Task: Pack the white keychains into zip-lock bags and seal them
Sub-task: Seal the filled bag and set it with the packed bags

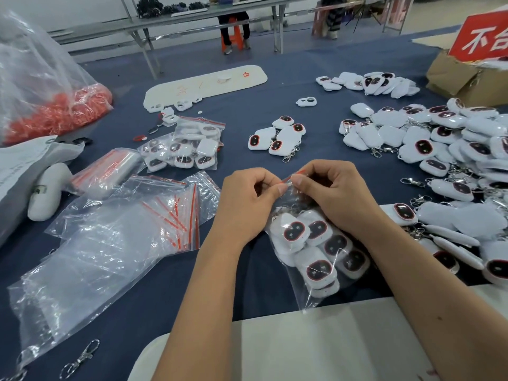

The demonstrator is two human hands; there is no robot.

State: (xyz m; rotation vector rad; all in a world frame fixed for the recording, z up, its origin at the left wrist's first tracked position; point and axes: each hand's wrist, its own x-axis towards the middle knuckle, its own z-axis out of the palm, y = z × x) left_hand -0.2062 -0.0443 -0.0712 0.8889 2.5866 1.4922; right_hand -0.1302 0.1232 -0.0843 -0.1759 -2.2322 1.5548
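Both hands are working the top of a filled bag (310,259) near the front edge of the worktop (275,105). The left hand (244,204) and right hand (338,196) each pinch the red zip strip (292,177) between thumb and forefinger, fingers curled tight onto it, thumbs nearly touching. The strip runs roughly left to right between them, tilted up a bit toward the right, so I'd guess the next move is sliding pinches outward along that line. Neither hand is nearer; the strip sits right between both.

The bag hangs down from the strip toward the person, thin crinkly clear plastic, holding a bunch of keychains (319,270): smooth white rounded-square shells with dark oval windows rimmed in red. I can't tell if the seal is closed yet.

A big loose pile (453,149) of the same keychains, with metal clips, covers the right side. Empty bags (123,215) lie left, and a packed bag (189,147) sits further back.
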